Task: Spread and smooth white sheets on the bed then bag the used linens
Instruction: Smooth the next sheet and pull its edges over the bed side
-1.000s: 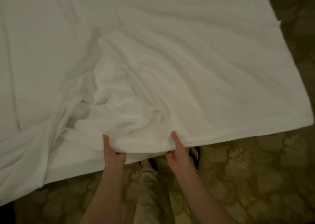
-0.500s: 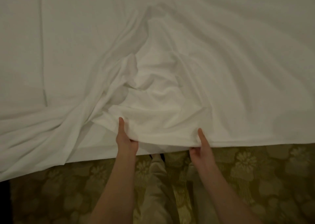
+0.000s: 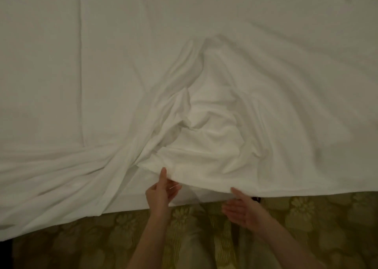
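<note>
Head view showed a white cotton bed sheet (image 3: 266, 84) covering nearly the whole frame, lying flat in the upper left and rucked into a tall ridge of folds at the centre, with long creases running off toward the lower left. Its near hem hung over the edge of the bed along the lower part of the frame. At lower centre the left hand (image 3: 161, 193) had its grip on that hem, thumb laid on top of the cloth and the other fingers curled beneath it, pinching a raised fold. Just to the right, the right hand (image 3: 243, 209) lay released, palm turned up and fingers straight, its thumb tip touching the underside of the hem. Below the sheet an olive-green carpet with a pale flower pattern (image 3: 306, 217) filled the bottom of the frame, and pale trouser legs (image 3: 196, 248) showed between the two forearms.
</note>
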`<state>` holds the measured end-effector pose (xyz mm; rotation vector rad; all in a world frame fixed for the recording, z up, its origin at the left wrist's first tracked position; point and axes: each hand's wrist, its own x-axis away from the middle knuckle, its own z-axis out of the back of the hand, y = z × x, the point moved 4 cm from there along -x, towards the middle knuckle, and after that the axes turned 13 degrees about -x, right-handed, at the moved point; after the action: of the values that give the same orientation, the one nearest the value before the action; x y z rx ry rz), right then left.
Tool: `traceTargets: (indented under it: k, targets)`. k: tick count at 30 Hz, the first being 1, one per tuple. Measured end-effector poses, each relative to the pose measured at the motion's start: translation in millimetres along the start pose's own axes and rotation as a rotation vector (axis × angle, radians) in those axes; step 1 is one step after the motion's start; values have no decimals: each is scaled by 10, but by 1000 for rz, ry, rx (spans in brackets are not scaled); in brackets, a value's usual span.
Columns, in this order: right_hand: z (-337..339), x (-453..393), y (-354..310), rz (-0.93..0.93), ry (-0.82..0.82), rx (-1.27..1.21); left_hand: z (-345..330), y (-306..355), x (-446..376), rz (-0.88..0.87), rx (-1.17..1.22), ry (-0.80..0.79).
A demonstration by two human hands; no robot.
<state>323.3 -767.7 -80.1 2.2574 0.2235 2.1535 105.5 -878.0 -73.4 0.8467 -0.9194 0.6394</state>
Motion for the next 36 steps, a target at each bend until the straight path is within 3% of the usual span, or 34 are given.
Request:
traceTargets:
  k: [2,6,9,13,16,19,24,30,33,36]
  targets:
    - [-324,135,-62,-52,-90,175,-14,357,-24,-93,-9,-49]
    - [-1022,233,-622,144,-217,169,-280,1238,-106,-339,45,-178]
    - [-1510,264,-1242,305,-313,74,-472,1875,-238,-533,-3,-143]
    - [-2086,312,-2139,531,-333,52,-710,2467,-554,-695,-295,-36]
    - [-2465,370,-2747,644,-336,55,-941,2708,-755,-630,-441,-43]
    - [-2755,351,-3224,712,-325,75,-1104,2801,-931,-490,-412,-107]
    - [-3061,119,-3597,661,-322,120,-1277,2800,-940,-377,-573,-262]
    - [-3087,-51,-3681,611,-339,129,-1255,2804,-1026,-438,-446,-151]
    - [-3131,-18,-3696,700,-300,239,-1176,2960,-1104,-480,-456,-119]
    - [-3249,60,-3749,922,-256,287,-1074,3148,-1172,-450,-492,-134]
